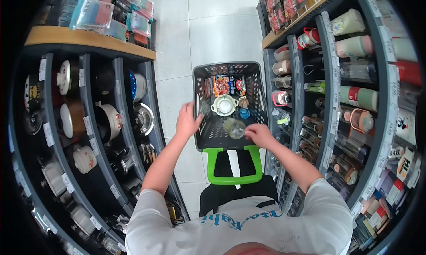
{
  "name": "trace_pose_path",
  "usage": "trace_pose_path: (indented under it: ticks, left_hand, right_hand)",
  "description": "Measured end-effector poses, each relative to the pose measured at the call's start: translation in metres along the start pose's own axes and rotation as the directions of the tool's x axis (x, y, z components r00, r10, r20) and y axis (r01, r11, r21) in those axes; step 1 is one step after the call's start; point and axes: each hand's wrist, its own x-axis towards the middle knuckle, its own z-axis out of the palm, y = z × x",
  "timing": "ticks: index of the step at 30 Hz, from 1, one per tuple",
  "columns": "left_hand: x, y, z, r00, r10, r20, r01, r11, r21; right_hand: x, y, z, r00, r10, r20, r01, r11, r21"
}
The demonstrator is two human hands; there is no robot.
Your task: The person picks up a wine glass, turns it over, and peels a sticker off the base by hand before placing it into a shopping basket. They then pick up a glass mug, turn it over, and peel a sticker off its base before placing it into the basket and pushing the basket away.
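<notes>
A dark grey shopping basket [202,142] with perforated walls and a green handle [235,180] stands in front of me. Over its near end, my right hand [259,136] is closed on the edge of a clear glass cup [235,128], which is blurred. My left hand [187,120] is at the basket's left rim with thumb and fingers apart, holding nothing. Within the basket are a pale two-handled pot [224,105], a blue item [244,113], a small brown-topped jar [244,102] and an orange food packet [221,85].
Shelves of pots and lidded pans [108,119] line the left side. On the right, shelves carry bottles and tumblers [355,46], with glassware lower down. Hanging packets [95,15] fill the rack at the upper left. A pale tiled floor [213,29] runs between the shelves.
</notes>
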Motion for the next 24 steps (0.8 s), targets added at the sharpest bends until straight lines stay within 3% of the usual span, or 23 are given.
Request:
trace_pose_path:
  ticks: [1,2,4,8,10,11,13,16,18,20,22,24]
  left_hand:
    - [0.014,-0.010,0.012,0.990,-0.093,-0.103,0.103,0.989,0.107]
    - [0.024,-0.018,0.022,0.990,-0.102,-0.097,0.111,0.988,0.104]
    - [0.055,-0.025,0.043,0.948,-0.302,-0.099,0.314,0.939,0.138]
    - [0.089,-0.038,0.074,0.907,-0.397,-0.138,0.408,0.911,0.063]
    - [0.098,-0.043,0.085,0.919,-0.361,-0.161,0.376,0.924,0.073]
    - [0.103,-0.047,0.090,0.915,-0.374,-0.151,0.386,0.921,0.057]
    - [0.111,-0.053,0.092,0.915,-0.373,-0.152,0.378,0.926,0.002]
    - [0.116,-0.063,0.099,0.910,-0.410,-0.066,0.407,0.911,-0.059]
    - [0.115,-0.069,0.101,0.921,-0.385,-0.067,0.383,0.923,-0.040]
    - [0.114,-0.074,0.103,0.926,-0.375,-0.034,0.370,0.924,-0.100]
    - [0.113,-0.069,0.099,0.927,-0.375,-0.025,0.372,0.924,-0.088]
    - [0.111,-0.069,0.099,0.927,-0.372,-0.038,0.367,0.924,-0.104]
  right_hand:
    - [0.017,0.020,0.007,0.997,-0.026,-0.069,0.027,1.000,0.006]
    - [0.034,0.040,0.013,0.991,-0.018,-0.130,0.018,1.000,-0.006]
    - [0.066,0.054,0.018,0.975,0.051,-0.215,-0.076,0.991,-0.111]
    - [0.126,0.078,0.033,0.933,0.199,-0.301,-0.202,0.979,0.022]
    - [0.159,0.092,0.037,0.858,0.443,-0.260,-0.390,0.891,0.233]
    - [0.174,0.099,0.038,0.853,0.450,-0.263,-0.397,0.888,0.232]
    - [0.206,0.114,0.042,0.809,0.533,-0.247,-0.418,0.817,0.396]
    - [0.252,0.147,0.044,0.784,0.556,-0.277,-0.421,0.803,0.422]
    - [0.277,0.158,0.045,0.698,0.647,-0.307,-0.438,0.726,0.531]
    - [0.300,0.171,0.037,0.726,0.615,-0.307,-0.540,0.787,0.298]
    - [0.316,0.180,0.038,0.646,0.677,-0.351,-0.567,0.735,0.373]
    - [0.336,0.200,0.035,0.673,0.661,-0.331,-0.626,0.748,0.220]
